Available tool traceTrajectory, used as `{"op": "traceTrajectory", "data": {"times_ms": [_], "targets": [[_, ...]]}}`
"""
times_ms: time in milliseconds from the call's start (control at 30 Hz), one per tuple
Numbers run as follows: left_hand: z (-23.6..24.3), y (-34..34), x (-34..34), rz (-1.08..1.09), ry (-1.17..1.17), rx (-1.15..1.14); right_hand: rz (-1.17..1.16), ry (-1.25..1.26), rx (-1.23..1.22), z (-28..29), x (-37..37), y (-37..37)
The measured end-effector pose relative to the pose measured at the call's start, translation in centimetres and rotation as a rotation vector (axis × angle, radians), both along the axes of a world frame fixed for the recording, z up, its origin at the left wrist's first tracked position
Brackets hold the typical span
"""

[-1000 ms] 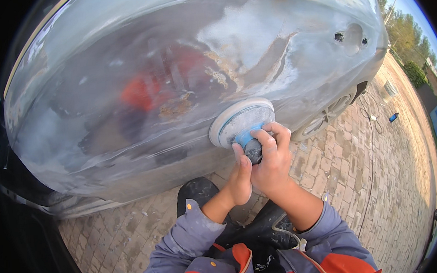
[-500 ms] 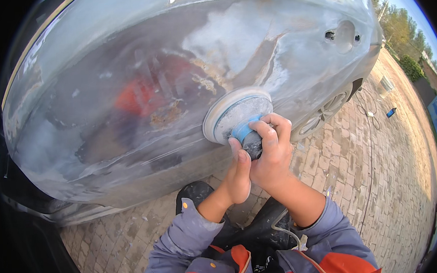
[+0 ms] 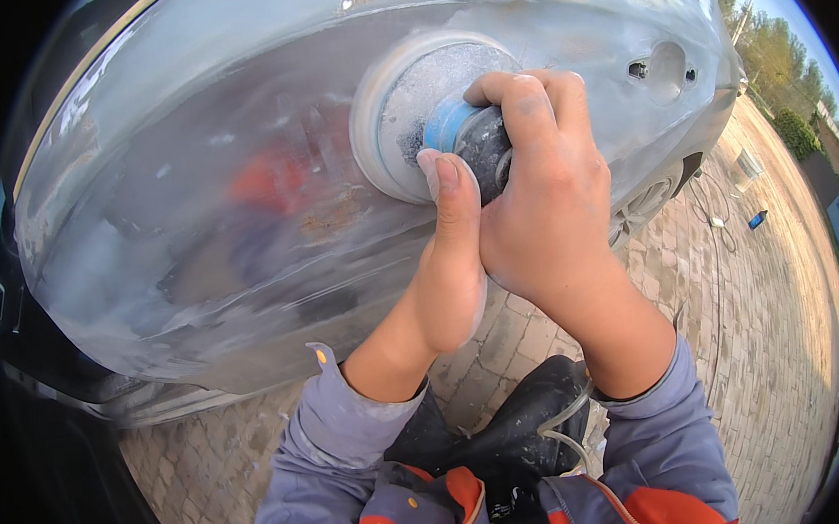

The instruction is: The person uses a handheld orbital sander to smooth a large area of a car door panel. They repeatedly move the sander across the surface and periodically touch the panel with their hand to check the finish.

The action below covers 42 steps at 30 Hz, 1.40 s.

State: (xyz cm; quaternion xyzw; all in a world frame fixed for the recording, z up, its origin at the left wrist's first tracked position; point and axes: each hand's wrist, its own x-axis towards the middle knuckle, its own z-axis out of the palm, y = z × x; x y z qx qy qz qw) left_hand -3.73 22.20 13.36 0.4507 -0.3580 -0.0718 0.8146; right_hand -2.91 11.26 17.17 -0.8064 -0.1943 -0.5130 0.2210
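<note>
A round disc sander [image 3: 443, 76] with a blue collar and a dark grip lies with its wide, dusty disc against the car door panel [image 3: 240, 91]. My right hand [image 3: 551, 193] wraps round the dark grip from the right, fingers curled over its top. From the left, my left hand [image 3: 451, 284] presses against the same grip, thumb up along its side and palm edge touching my right hand. Patches of grey, white and brown cover the panel, with a red reflection in it. The disc's working face is hidden.
A door-handle recess [image 3: 668, 71] sits at the panel's far right, above a wheel [image 3: 639, 203]. On the brick paving [image 3: 667, 277] lie a thin cable [image 3: 711, 213] and a blue bottle [image 3: 757, 219]. A pale hose [image 3: 565, 416] runs beside my legs.
Both hands have carried the sander upward and slightly left across the panel, and my arms reach further forward. The grip of both hands looks unchanged.
</note>
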Motion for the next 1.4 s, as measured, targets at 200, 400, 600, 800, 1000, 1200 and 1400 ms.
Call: {"op": "traceTrajectory", "data": {"times_ms": [200, 400, 600, 800, 1000, 1200, 1400], "targets": [[-1.3, 1.9, -0.6, 0.075, -0.081, -0.016, 0.035, 0.009, -0.081, -0.2, -0.5, 2.0], [-5.4, 2.9, -1.6, 0.070, -0.073, 0.017, 0.069, 0.027, -0.095, -3.2, -1.6, 2.4], [-9.4, 2.2, -2.4, 0.044, -0.056, -0.021, 0.098, 0.008, -0.136, -6.0, -1.8, 1.4], [-13.1, 1.3, -2.0, 0.052, -0.098, -0.012, 0.072, 0.023, -0.116, -8.6, -2.4, 0.9], [-16.9, 0.7, -1.6, 0.016, -0.089, 0.021, 0.065, 0.015, -0.116, -11.0, -2.4, 0.0], [-20.1, -0.3, -1.8, 0.023, -0.048, 0.005, 0.063, 0.038, -0.132, -13.3, -2.5, -0.8], [-18.8, -0.8, -1.5, -0.032, -0.102, 0.020, 0.054, 0.012, -0.113, -13.5, -2.2, -1.4]]}}
